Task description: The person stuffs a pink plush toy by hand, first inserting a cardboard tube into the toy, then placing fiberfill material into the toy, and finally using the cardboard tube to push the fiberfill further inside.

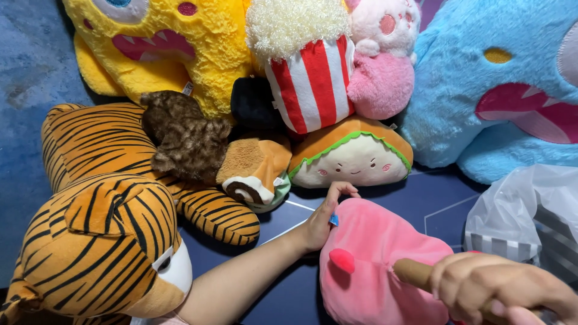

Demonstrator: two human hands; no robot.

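Pink ice-pop plush (376, 265) is lying nearest me on the blue floor (289, 301), between my hands. My right hand (494, 289) is clenching its brown stick (415, 272) at the lower right, while my left hand (322, 219) is pinching a small blue tag (334, 220) at the plush's upper left edge. Just beyond, a sandwich plush (352, 157) is sitting beside a tiger plush (102, 235).

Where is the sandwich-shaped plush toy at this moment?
The sandwich plush lies at centre, below the popcorn plush, just above the left hand.
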